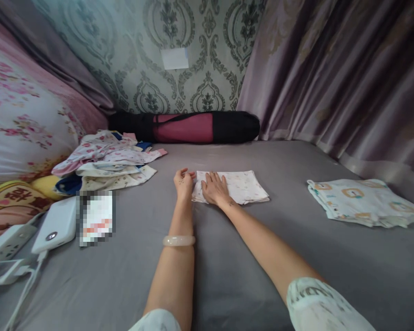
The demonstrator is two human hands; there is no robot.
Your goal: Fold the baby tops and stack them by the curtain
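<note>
A folded white cloth piece with a faint pastel print (243, 186) lies flat on the grey bedsheet in front of me; it looks like a small garment. My right hand (215, 187) rests palm down on its left part, fingers stretched out. Just at the cloth's left edge is my left hand (184, 183), turned on its side with the fingers loosely bent and nothing visible in them. Whether its fingertips touch the cloth is hard to see. A pale bangle (179, 241) circles my left forearm.
Folded printed clothes (362, 202) lie at right, and a loose clothes pile (106, 158) at left. A black and maroon long bag (184, 127) lies along the wall. A white power bank (57, 225), a power strip (10, 243) and cables sit at left. Curtains (313, 69) hang at right.
</note>
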